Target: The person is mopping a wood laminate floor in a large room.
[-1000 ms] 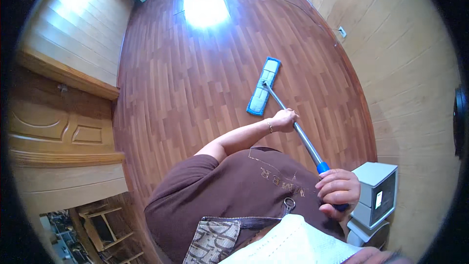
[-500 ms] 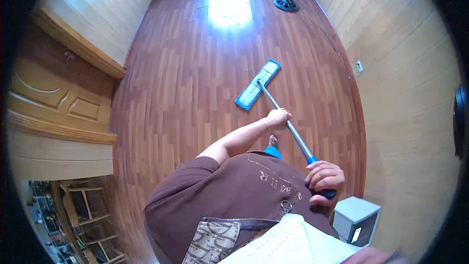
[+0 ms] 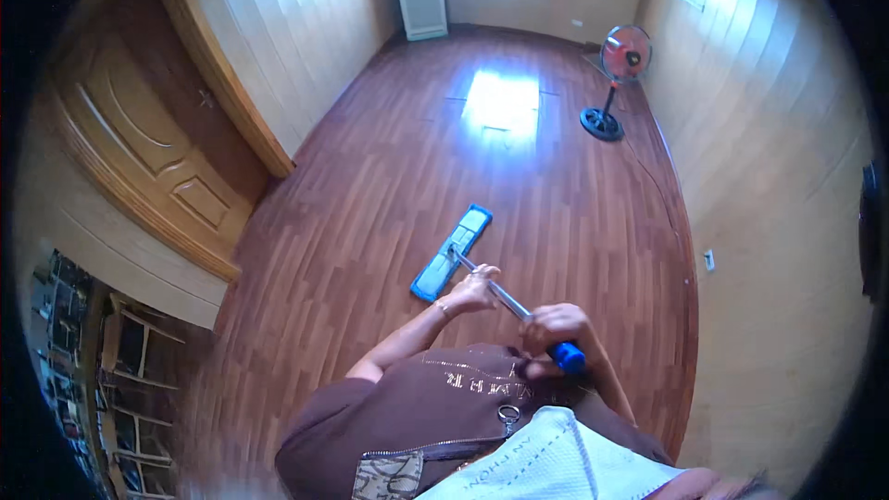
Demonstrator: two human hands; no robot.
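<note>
Since the mop [image 3: 452, 252] seems light, its pole [image 3: 510, 301] stiff but slick, 2 holds suit: left hand [image 3: 473, 289], fingers wrapped low, right hand [image 3: 556, 326] likewise by the blue end [image 3: 569, 358].

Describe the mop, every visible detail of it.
The mop has a long, flat rectangular head, pale on top with a blue, fabric-looking border, which lies on the wood-look floor. A slim, silvery, metal-looking pole joins the head near its middle and slants toward the picture's lower right, ending in a rounded blue end. The left hand grips the pole lower down, the right hand just before the blue end.
</note>
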